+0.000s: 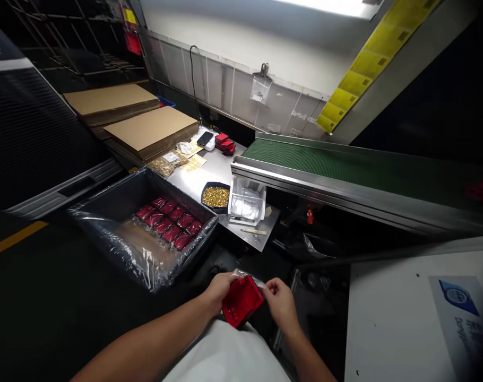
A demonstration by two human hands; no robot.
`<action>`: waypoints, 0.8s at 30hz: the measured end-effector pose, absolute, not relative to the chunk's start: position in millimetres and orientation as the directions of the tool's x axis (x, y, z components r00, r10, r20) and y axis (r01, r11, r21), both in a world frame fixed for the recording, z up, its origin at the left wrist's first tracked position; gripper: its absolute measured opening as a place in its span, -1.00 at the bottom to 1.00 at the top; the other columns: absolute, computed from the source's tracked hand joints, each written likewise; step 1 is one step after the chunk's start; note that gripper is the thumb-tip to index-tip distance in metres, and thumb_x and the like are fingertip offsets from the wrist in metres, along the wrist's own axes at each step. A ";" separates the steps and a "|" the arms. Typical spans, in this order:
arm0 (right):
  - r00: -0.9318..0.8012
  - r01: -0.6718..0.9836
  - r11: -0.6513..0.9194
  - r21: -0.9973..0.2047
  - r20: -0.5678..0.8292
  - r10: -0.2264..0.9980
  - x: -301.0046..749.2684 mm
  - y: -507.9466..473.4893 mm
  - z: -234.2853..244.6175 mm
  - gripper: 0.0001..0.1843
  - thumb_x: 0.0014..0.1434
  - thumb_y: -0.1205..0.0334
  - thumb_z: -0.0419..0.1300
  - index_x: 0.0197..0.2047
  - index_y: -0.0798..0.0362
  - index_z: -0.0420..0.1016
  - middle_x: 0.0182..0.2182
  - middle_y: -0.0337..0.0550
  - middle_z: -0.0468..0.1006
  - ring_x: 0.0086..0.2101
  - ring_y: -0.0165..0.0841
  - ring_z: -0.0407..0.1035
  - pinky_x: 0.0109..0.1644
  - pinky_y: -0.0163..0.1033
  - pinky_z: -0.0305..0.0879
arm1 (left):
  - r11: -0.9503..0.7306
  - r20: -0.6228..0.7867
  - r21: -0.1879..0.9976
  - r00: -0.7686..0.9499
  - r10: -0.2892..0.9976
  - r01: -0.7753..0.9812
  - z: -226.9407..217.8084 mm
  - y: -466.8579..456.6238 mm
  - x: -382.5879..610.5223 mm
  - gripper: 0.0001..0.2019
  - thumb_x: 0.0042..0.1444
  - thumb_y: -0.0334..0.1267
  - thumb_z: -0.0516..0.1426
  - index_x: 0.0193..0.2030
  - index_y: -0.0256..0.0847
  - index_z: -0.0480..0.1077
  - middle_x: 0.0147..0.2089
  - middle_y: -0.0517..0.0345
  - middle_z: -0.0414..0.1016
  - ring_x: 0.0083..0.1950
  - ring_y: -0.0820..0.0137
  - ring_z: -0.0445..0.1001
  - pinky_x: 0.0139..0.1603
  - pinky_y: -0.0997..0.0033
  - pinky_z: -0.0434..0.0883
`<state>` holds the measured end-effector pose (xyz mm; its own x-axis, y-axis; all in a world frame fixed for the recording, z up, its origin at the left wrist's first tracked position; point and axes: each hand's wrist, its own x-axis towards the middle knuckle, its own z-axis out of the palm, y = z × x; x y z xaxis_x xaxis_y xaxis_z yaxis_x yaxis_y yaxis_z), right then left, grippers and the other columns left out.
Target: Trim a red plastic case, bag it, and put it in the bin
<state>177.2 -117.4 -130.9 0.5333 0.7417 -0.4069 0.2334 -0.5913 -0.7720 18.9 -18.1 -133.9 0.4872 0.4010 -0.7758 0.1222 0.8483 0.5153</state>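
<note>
Close to my body, my left hand (218,292) grips a red plastic part (242,301), which looks like a hollow housing with a dark edge. A strip of clear plastic film (258,283), perhaps a bag, runs along the part's upper edge. My right hand (280,301) pinches the right end of this film between thumb and fingers. To the left, a dark crate (106,204) lined with clear plastic holds several red parts in clear wrapping (172,223), laid in rows.
On the metal table (218,164) stand a blue tray of small brass-coloured pieces (215,196), a white bin with clear bags (247,201) and stacked red parts (224,144). A pen-like tool (254,231) lies in front. A green conveyor (305,159) runs rightward; cardboard stacks (152,127) stand behind the crate.
</note>
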 end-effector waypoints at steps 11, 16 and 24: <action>-0.099 0.183 -0.399 -0.899 -0.420 0.902 186.8 -135.4 -82.0 -0.71 0.33 -0.02 0.06 -0.26 0.04 0.34 -0.40 -0.21 0.47 -0.43 -0.37 0.39 -0.45 -0.35 0.23 | 0.807 -0.726 0.580 0.520 0.450 0.111 -142.9 -37.9 -15.5 -0.52 0.11 0.14 0.21 -0.31 -0.36 0.50 -0.39 0.06 0.55 -0.41 0.39 0.48 -0.30 0.38 0.40; -0.037 0.248 -0.348 -0.904 -0.368 0.929 160.8 -125.9 -90.5 -0.76 0.38 0.02 -0.01 -0.19 0.01 0.28 -0.45 -0.30 0.43 -0.51 -0.42 0.35 -0.41 -0.31 0.26 | 0.802 -0.815 0.564 0.289 0.502 0.196 -147.6 -28.8 -12.8 -0.78 0.30 -0.16 0.08 -0.24 -0.30 0.38 -0.48 0.27 0.37 -0.50 0.48 0.38 -0.46 0.47 0.37; 0.036 0.044 -0.396 -0.917 -0.395 0.918 163.9 -84.6 -113.9 -0.55 0.21 -0.07 0.25 0.04 0.05 0.42 -0.46 -0.29 0.33 -0.58 -0.52 0.12 -0.57 -0.39 0.05 | 0.719 -0.795 0.592 0.412 0.446 0.364 -125.2 18.7 -18.7 -0.56 0.28 0.12 -0.05 -0.23 -0.26 0.33 -0.53 0.25 0.36 -0.64 0.40 0.44 -0.72 0.52 0.18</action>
<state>163.9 -84.6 -113.9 0.0360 0.9181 -0.3947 0.0436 -0.3960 -0.9172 -18.7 18.7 -125.2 0.4123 0.4457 -0.7946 0.3644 0.7187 0.5922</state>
